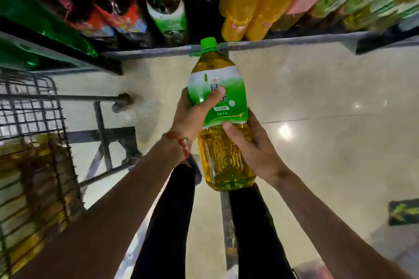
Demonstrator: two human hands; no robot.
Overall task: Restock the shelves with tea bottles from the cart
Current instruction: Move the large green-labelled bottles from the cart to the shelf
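Both hands grasp a large tea bottle (218,106) above the shop floor (317,97), its long axis running near to far and its green cap pointing at the shelf edge (283,41). The left hand (192,113) wraps the green label; the right hand (254,145) clasps the lower body. The wire cart (31,120) stands at left.

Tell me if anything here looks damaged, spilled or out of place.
Nothing stands out. The bottle is capped and its label intact, gripped by the left hand and right hand. No spill shows on the floor. The shelf bottles are too blurred to judge.
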